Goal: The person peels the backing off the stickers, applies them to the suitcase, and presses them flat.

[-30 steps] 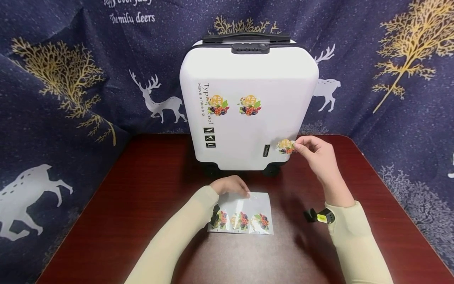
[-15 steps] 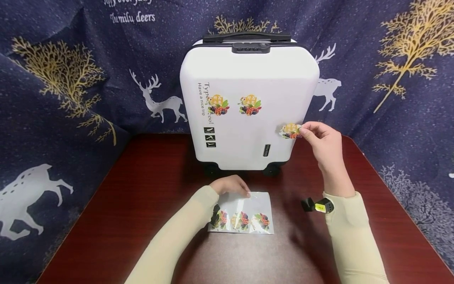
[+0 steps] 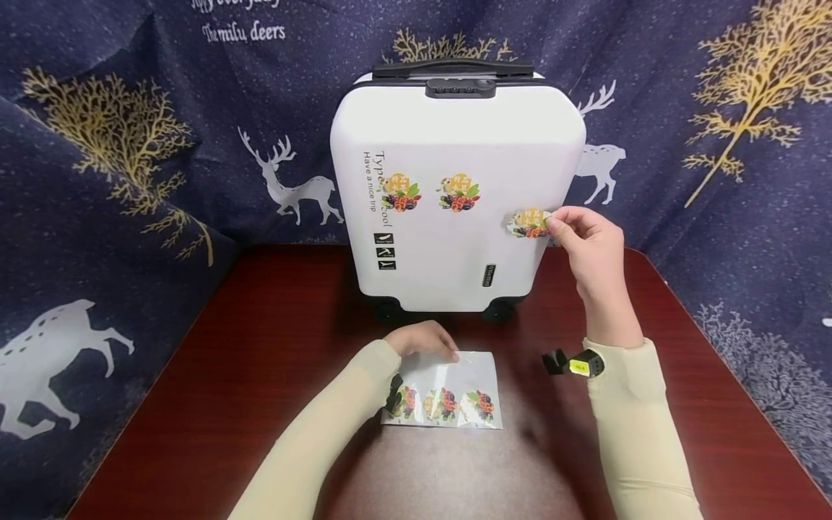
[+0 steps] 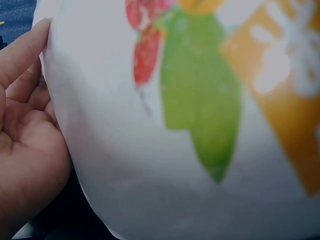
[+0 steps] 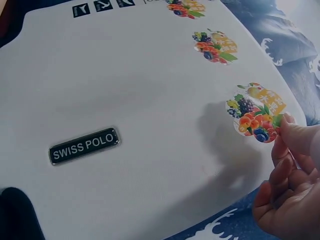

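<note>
My right hand [image 3: 590,235] pinches a round fruit sticker [image 3: 529,223] by its right edge, between thumb and fingers. The sticker is in front of the right side of a white suitcase [image 3: 448,253], and a shadow falls on the shell in the right wrist view. Two matching stickers, a left one [image 3: 401,193] and a middle one [image 3: 459,193], lie flat on the suitcase. My left hand [image 3: 424,339] grips the far edge of a sticker sheet [image 3: 477,368]. Thumb and fingers meet at the edge of that sheet [image 4: 115,175] in the left wrist view.
The suitcase stands upright at the back of a dark red table [image 3: 273,347]. A black SWISS POLO badge [image 5: 85,145] sits low on its shell. A black handle [image 3: 451,68] tops it. Behind hangs a blue cloth [image 3: 195,144] with deer and trees.
My right hand has risen with the sticker from beside the badge to higher on the suitcase's right side, lately shifting slightly left. The left hand and sheet stay put.
</note>
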`<state>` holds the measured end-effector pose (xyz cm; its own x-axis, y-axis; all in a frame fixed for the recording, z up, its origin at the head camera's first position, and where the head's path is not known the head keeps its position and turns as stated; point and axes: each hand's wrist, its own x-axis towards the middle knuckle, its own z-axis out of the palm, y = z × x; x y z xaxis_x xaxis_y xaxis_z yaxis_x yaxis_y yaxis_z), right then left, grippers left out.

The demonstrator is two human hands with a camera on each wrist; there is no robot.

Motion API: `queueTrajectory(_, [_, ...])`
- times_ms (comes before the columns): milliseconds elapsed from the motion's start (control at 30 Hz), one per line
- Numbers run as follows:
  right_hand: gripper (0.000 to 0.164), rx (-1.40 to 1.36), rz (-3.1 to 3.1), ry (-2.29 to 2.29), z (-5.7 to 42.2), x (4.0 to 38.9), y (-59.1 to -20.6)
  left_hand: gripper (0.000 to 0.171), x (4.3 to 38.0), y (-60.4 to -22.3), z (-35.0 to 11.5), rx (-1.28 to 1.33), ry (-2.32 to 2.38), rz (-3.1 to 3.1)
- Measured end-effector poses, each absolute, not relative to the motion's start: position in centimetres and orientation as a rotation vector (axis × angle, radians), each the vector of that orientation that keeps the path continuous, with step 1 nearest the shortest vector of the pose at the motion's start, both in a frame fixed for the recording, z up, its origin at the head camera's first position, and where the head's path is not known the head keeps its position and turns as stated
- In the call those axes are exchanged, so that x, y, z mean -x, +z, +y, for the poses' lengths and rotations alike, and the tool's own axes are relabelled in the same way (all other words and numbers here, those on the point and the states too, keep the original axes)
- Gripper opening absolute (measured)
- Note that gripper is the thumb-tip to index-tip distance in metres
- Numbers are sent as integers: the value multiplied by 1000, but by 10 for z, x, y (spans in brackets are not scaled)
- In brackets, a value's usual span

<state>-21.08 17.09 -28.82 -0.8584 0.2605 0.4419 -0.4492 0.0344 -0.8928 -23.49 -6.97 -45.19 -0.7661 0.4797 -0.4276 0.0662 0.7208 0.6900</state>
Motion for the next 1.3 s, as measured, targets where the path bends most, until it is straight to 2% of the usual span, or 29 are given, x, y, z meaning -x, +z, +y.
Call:
queueTrajectory(233, [25,-197,-1782,1905,168,214,-283,21,235,-451,-71,-410,908,2317])
queueTrajectory(467, [14,-208,-1736,1928,168,219,-282,20,235,-452,-72,-412,912,2321])
queueTrajectory(633, [20,-200,-1687,1969,166,225,-282,20,234,-452,-71,-416,913,2325])
queueTrajectory(800, [16,-183,-1675,1990,165,227,-280,21,233,-451,-72,-426,927,2315])
queueTrajectory(1033, [26,-193,-1687,1955,165,228,-276,21,233,-451,-72,-425,931,2314])
queueTrajectory(1300, [25,-147,-1693,1941,165,230,-273,20,234,-453,-71,-423,939,2322])
